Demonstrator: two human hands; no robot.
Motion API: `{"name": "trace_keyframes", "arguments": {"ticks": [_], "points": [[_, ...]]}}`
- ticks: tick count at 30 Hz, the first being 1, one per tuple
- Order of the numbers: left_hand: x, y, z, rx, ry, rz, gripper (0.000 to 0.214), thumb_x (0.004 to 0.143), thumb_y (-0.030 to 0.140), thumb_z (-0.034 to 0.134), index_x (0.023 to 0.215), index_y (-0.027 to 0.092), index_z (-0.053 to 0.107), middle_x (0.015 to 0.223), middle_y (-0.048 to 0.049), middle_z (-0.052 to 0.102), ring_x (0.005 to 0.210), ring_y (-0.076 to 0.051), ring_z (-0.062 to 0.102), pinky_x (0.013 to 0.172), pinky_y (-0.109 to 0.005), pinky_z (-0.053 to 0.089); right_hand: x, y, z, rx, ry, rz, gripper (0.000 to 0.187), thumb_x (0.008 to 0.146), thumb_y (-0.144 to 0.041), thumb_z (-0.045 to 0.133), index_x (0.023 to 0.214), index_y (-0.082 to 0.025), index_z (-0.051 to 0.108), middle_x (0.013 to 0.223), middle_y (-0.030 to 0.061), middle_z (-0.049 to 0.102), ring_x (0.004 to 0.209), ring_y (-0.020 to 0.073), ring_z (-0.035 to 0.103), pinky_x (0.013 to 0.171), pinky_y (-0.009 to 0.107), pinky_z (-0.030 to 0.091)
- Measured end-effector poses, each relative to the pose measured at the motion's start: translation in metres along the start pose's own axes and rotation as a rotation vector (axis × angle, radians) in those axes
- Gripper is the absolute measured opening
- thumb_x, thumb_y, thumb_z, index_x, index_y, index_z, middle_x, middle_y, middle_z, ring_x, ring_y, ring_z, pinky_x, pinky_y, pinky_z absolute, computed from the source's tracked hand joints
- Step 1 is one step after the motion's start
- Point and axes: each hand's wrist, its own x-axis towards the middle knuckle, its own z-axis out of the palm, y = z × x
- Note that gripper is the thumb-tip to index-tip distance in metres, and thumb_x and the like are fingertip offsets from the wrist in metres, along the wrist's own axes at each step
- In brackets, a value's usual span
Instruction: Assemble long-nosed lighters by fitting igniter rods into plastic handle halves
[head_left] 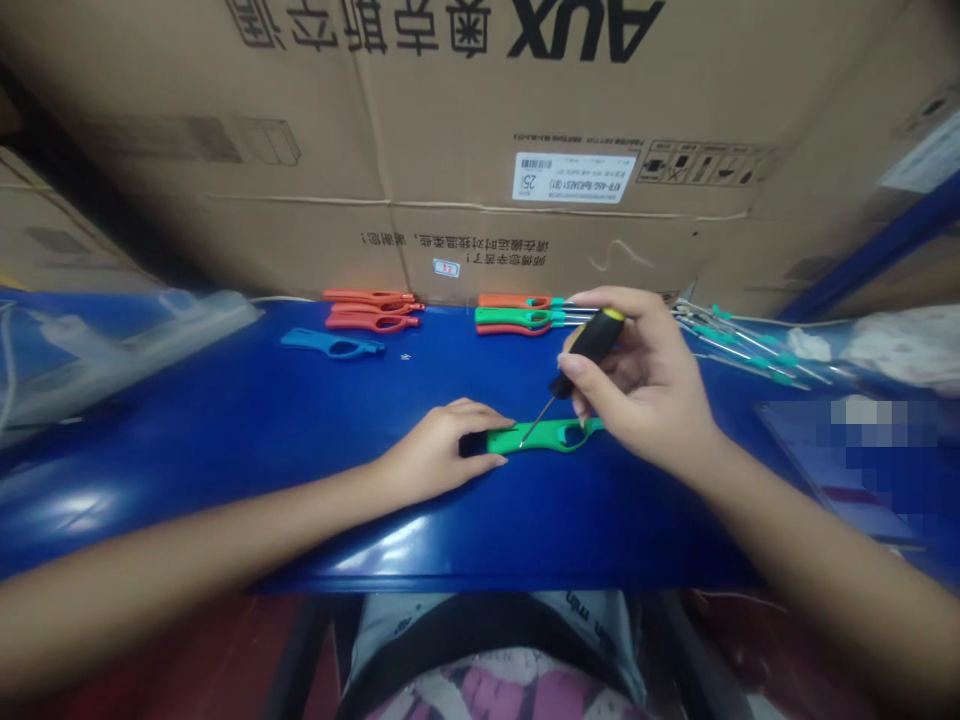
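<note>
A green lighter body [541,437] with a finger loop lies flat on the blue table, its looped end to the right. My left hand [442,450] pinches its left end between thumb and fingers. In my right hand [649,385] is a screwdriver [596,340] with a black and yellow handle, held at a slant. Its thin shaft points down to the left, and the tip meets the green body near its middle. Part of the body's right end is hidden behind my right hand.
Red lighter shells [371,311] and a blue shell [330,344] lie back left, near tiny screws [406,357]. Lighters with metal rods [517,316] lie at the back middle. Loose rods with teal parts [750,350] lie right. A cardboard box [450,150] walls the back.
</note>
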Motion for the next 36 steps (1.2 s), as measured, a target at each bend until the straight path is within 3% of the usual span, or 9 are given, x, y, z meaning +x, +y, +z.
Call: {"name": "trace_keyframes", "arguments": {"ticks": [3, 7, 12, 15, 21, 27, 32, 36], "points": [[0.011, 0.009, 0.012, -0.008, -0.021, 0.009, 0.04, 0.08, 0.023, 0.082, 0.117, 0.016, 0.072, 0.113, -0.0094, 0.074, 0.107, -0.024, 0.067, 0.098, -0.04, 0.054, 0.002, 0.006, 0.007, -0.119, 0.016, -0.09, 0.041, 0.091, -0.026, 0.07, 0.128, -0.031, 0.054, 0.097, -0.0006, 0.064, 0.056, 0.0094, 0.063, 0.05, 0.024, 0.061], [0.021, 0.011, 0.022, -0.044, -0.013, 0.035, 0.037, 0.078, 0.025, 0.082, 0.113, 0.015, 0.072, 0.11, -0.0085, 0.074, 0.102, -0.023, 0.069, 0.095, -0.037, 0.055, -0.003, 0.017, 0.01, -0.263, 0.179, -0.221, 0.036, 0.089, -0.023, 0.069, 0.123, -0.029, 0.059, 0.101, 0.0017, 0.065, 0.062, 0.0115, 0.062, 0.05, 0.026, 0.06], [0.02, 0.006, 0.025, -0.066, 0.021, 0.049, 0.042, 0.081, 0.032, 0.08, 0.119, 0.017, 0.07, 0.114, -0.0076, 0.073, 0.106, -0.023, 0.068, 0.097, -0.038, 0.053, -0.012, 0.022, 0.008, -0.187, 0.317, -0.221, 0.044, 0.086, -0.02, 0.07, 0.127, -0.028, 0.055, 0.11, 0.0044, 0.065, 0.058, 0.009, 0.06, 0.047, 0.023, 0.058], [0.019, 0.005, 0.024, -0.107, 0.034, 0.052, 0.037, 0.084, 0.028, 0.077, 0.118, 0.018, 0.071, 0.115, -0.0065, 0.073, 0.107, -0.021, 0.068, 0.098, -0.034, 0.053, -0.014, 0.022, 0.008, -0.193, 0.321, -0.209, 0.045, 0.085, -0.02, 0.072, 0.125, -0.028, 0.054, 0.108, 0.0037, 0.064, 0.059, 0.0088, 0.06, 0.048, 0.022, 0.059], [0.02, 0.006, 0.023, -0.209, 0.073, 0.035, 0.024, 0.086, 0.024, 0.075, 0.11, 0.019, 0.074, 0.11, -0.0044, 0.074, 0.102, -0.017, 0.07, 0.095, -0.03, 0.054, -0.016, 0.026, 0.009, -0.3, 0.317, -0.324, 0.036, 0.086, -0.021, 0.071, 0.119, -0.027, 0.058, 0.109, 0.005, 0.063, 0.068, 0.0139, 0.065, 0.047, 0.025, 0.058], [0.02, 0.006, 0.022, -0.275, 0.089, -0.006, 0.009, 0.085, 0.02, 0.076, 0.094, 0.02, 0.079, 0.104, -0.0038, 0.073, 0.096, -0.015, 0.07, 0.093, -0.028, 0.054, -0.015, 0.023, 0.008, -0.275, 0.33, -0.253, 0.034, 0.091, -0.021, 0.068, 0.121, -0.031, 0.057, 0.093, 0.0034, 0.064, 0.062, 0.0123, 0.064, 0.043, 0.021, 0.054], [0.02, 0.003, 0.023, -0.296, 0.091, -0.005, 0.007, 0.086, 0.019, 0.075, 0.09, 0.021, 0.08, 0.104, -0.0043, 0.072, 0.095, -0.015, 0.069, 0.09, -0.028, 0.054, -0.017, 0.024, 0.007, -0.311, 0.299, -0.238, 0.038, 0.093, -0.026, 0.066, 0.129, -0.033, 0.055, 0.114, 0.0071, 0.066, 0.071, 0.0151, 0.068, 0.05, 0.025, 0.058], [0.02, 0.003, 0.022, -0.316, 0.089, 0.0, 0.007, 0.086, 0.02, 0.075, 0.09, 0.021, 0.081, 0.104, -0.0051, 0.072, 0.096, -0.017, 0.07, 0.091, -0.031, 0.055, -0.019, 0.025, 0.006, -0.333, 0.284, -0.231, 0.041, 0.093, -0.027, 0.066, 0.131, -0.033, 0.054, 0.119, 0.0071, 0.065, 0.07, 0.0138, 0.068, 0.051, 0.025, 0.059]]}}
